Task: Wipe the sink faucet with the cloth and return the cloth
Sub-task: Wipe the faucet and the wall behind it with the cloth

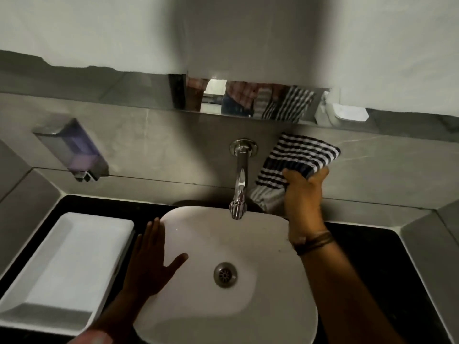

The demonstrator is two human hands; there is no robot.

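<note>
A chrome faucet [240,178] juts from the grey wall over a white basin [268,244]. My right hand [303,194] grips a dark blue and white striped cloth [295,160] just to the right of the faucet, held up against the wall tiles and apart from the spout. My left hand [151,261] rests flat with fingers spread on the basin's left rim, holding nothing.
A white rectangular tray [62,269] sits on the black counter [387,269] left of the basin. A soap dispenser [72,150] with purple liquid is mounted on the wall at left. A mirror strip [248,100] above the faucet reflects the cloth. The drain [225,274] lies mid-basin.
</note>
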